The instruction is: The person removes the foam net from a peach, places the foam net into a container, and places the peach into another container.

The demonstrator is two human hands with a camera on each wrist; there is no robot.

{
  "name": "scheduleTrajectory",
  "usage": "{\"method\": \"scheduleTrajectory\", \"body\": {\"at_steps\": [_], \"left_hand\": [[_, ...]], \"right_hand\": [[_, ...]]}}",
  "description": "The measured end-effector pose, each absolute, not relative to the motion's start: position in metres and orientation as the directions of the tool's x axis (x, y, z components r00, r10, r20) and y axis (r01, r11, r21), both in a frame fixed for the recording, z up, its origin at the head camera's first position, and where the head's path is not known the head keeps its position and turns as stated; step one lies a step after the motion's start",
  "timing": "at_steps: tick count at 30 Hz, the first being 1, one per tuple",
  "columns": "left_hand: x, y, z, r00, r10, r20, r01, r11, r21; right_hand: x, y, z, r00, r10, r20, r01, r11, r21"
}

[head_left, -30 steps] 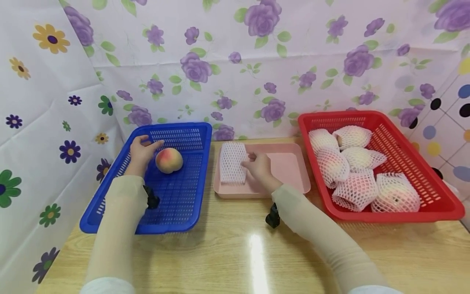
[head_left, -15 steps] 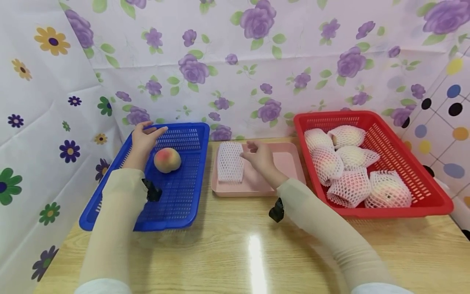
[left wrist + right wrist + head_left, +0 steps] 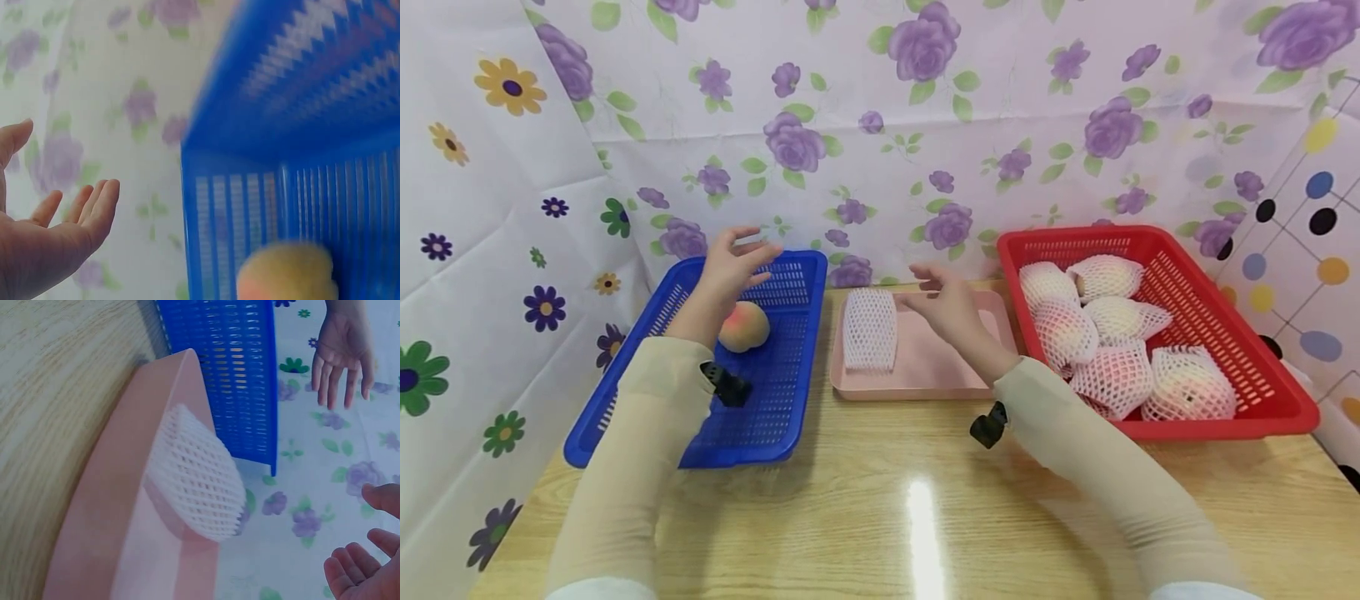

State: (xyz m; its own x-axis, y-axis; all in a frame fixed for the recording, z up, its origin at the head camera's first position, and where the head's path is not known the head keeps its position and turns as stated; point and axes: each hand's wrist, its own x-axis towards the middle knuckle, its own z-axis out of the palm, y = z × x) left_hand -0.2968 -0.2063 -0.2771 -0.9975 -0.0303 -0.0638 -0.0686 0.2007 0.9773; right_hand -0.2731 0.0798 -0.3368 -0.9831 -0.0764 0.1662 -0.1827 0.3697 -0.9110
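Observation:
Above the blue basket (image 3: 752, 425), the left hand (image 3: 730, 271) hangs with spread, relaxed fingers and holds nothing. Below it in the basket lies a bare peach (image 3: 747, 328), partly covered by the hand in the head view and seen at the bottom edge of the left wrist view (image 3: 287, 272). Over the pink tray (image 3: 925, 367) the right hand (image 3: 951, 308) is raised, thumb and fingers apart, touching nothing. A flat white foam net (image 3: 870, 329) lies at the tray's left side, left of the right hand; the right wrist view shows the net (image 3: 197, 475) too.
A red basket (image 3: 1262, 429) at the right holds several fruits in white foam nets (image 3: 1191, 387). Bare wooden tabletop (image 3: 850, 500) spans the front. Flowered sheets (image 3: 850, 83) stand behind and at the left, and a dotted sheet at the right.
The left hand has risen and moved right, now partly in front of the peach. The right hand has lifted and shifted right, away from the foam net. The peach and net stay inside their containers.

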Motion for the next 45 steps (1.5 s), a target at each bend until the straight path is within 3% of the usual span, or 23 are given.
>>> {"method": "scheduleTrajectory", "body": {"at_steps": [15,28,45], "left_hand": [[-0.275,-0.109,-0.266,-0.981,0.189,-0.031,-0.018,0.069,0.997],[-0.25,-0.048,-0.285,-0.964,0.257,-0.068,-0.087,-0.062,0.994],[-0.213,0.014,-0.323,-0.928,0.336,-0.159,-0.186,-0.051,0.981]], "right_hand": [[-0.249,0.123,-0.287,-0.952,-0.059,0.301,-0.301,0.368,-0.88],[-0.244,0.174,-0.274,-0.986,0.018,0.168,-0.131,0.549,-0.826],[-0.248,0.213,-0.286,-0.999,-0.022,0.045,-0.047,0.717,-0.696]]}}
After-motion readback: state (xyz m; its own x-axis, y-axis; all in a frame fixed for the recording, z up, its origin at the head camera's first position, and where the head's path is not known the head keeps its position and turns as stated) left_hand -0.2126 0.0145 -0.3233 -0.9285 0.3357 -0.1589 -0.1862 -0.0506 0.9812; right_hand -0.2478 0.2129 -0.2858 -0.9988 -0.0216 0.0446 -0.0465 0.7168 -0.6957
